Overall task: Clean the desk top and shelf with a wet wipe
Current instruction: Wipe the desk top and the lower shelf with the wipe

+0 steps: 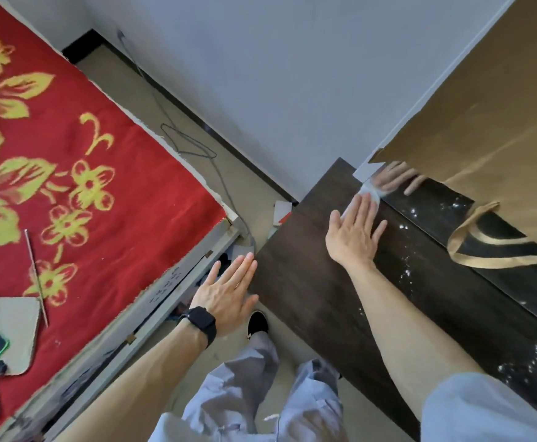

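The red flowered bed point(69, 161) is filling the left of the view, and the dark wood tabletop point(308, 282) is running along the right, with a brown paper bag point(484, 106) leaning over its far edge. A glossy black strip point(445, 215) is lying along that far edge, speckled with white bits and mirroring the fingers. The right hand point(354, 234) is lying flat near the far left corner of the tabletop, its fingers straight and pressing down the wet wipe point(369, 193), which is sitting under the fingertips right against the glossy strip. The left hand point(225, 291), with a dark watch point(198, 323) on its wrist, is hovering by the left edge of the tabletop, fingers released and holding nothing. To do this stroke well, the palm should probably be bearing evenly on the wipe and drawing it in long overlapping passes along the grain, working the seam by the strip, where the specks seem to be gathering. Some handwriting point(165, 288) is showing on the bed's pale side rail, but it is too blurred to read; no brand is legible anywhere.
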Demonstrator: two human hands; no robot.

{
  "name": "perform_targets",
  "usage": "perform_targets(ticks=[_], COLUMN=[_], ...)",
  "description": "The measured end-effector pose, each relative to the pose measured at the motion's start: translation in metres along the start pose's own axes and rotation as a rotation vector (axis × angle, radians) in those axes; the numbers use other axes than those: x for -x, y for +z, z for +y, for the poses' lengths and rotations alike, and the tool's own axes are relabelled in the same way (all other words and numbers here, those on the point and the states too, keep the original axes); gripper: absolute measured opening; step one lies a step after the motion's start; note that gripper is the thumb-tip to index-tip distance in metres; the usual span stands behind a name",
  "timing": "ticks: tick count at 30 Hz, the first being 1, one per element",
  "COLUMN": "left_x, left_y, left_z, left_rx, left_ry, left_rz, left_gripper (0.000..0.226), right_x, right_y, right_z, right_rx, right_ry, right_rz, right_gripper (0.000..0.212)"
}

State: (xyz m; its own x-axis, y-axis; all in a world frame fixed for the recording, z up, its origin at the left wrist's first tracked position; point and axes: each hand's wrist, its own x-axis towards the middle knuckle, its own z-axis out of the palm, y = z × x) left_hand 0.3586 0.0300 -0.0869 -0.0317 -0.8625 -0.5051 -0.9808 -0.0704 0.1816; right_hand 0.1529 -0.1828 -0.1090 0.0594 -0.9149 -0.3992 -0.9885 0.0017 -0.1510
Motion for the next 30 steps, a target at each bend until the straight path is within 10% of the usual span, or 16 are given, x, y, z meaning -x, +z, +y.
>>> perform_targets(ticks=[4, 12, 21, 30], left_x=[-0.009, -0.016, -0.014, -0.017], left_y=[-0.016, -0.025, -0.023, -0.023], left_z=[0.012, 0.014, 0.018, 0.020], left_rx=[-0.012, -0.040, -0.010, -0.015], left_ry=[-0.011, -0.022, -0.013, -0.035], left_rz=[-0.009, -0.061, -0.073, -0.071], left_gripper=[0.071, 0.071, 0.074, 0.071], right_x=[0.066, 0.018, 0.069, 0.055], right_y=[0.011, 0.005, -0.007, 0.024], right_z=[0.038, -0.034, 0.097, -0.025], right_rx=[-0.039, 0.122, -0.131, 0.133], right_ry=[0.187, -0.233, 0.465, -0.308], right_rz=[-0.008, -0.001, -0.003, 0.025], right_gripper=[0.077, 0.070, 0.079, 0.074])
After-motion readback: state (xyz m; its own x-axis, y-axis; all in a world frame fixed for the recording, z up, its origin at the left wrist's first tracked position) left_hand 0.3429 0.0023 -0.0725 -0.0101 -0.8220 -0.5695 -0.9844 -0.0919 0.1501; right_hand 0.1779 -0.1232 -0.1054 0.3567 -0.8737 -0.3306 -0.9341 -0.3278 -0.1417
